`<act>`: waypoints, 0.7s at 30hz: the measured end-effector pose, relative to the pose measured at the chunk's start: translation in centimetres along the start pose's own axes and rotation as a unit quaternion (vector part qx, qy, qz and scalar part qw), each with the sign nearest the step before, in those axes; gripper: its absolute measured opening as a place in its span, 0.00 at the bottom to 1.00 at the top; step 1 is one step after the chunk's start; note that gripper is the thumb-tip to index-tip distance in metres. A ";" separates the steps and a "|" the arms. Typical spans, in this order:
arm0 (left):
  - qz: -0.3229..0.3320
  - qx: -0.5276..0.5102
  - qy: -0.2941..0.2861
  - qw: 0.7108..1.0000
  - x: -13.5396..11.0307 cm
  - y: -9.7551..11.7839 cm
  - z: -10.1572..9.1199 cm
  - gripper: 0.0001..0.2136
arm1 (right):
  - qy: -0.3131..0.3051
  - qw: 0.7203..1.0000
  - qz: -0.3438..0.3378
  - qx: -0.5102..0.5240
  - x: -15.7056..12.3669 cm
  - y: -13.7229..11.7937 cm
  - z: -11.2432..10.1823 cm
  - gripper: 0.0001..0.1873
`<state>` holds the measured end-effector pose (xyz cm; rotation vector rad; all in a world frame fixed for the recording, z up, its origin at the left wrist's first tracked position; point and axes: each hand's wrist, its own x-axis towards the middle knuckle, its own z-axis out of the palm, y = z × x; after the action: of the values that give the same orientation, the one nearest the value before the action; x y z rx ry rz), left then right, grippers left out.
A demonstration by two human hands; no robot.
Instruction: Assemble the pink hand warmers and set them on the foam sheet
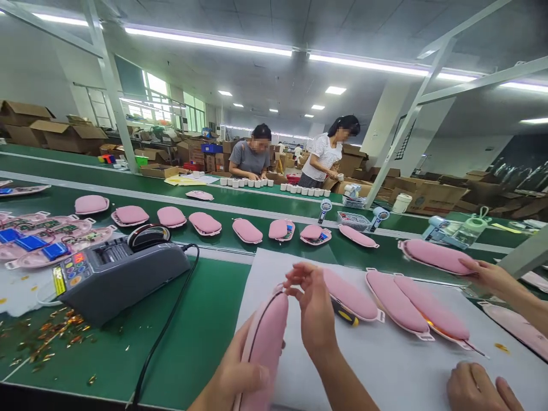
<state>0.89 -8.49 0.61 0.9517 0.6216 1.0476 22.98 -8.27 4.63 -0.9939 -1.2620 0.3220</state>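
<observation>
My left hand [244,371] is closed around a long pink oval case [269,337], held up on edge with its dark side seam showing. At the case's upper end is my right hand [314,308]; its fingers are bent and apart, close to the end tab. Whether the fingertips touch it I cannot tell. Behind my right hand, another pink oval case [351,294] lies on the white sheet [299,382], beside a black and yellow screwdriver handle [346,314]. Two more pink cases [396,299] lie overlapping to the right, with a thin wire at one end.
A grey tape dispenser [124,274] with a black cable stands at left, near open shells with blue parts [29,244]. Pink cases [205,224] line the green belt. A co-worker's hands [492,277] are at right, one holding a pink case. Two people stand across the line.
</observation>
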 end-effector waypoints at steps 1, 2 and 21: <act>-0.018 -0.010 -0.017 1.000 -0.2 -0.3 0.1 0.37 | -0.012 1.000 0.014 0.012 -0.3 -0.3 2.3 0.13; -0.022 -0.019 -0.027 0.999 -0.4 -0.7 0.4 0.38 | -0.023 0.999 0.022 0.025 -0.5 -0.5 4.3 0.16; -0.093 0.085 0.007 0.992 0.3 0.9 1.3 0.29 | -0.091 0.993 -0.070 0.004 -1.8 0.6 10.4 0.26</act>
<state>1.69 -8.47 2.05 1.0138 0.8056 0.8453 13.24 -4.54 2.75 -0.8789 -1.4861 0.3134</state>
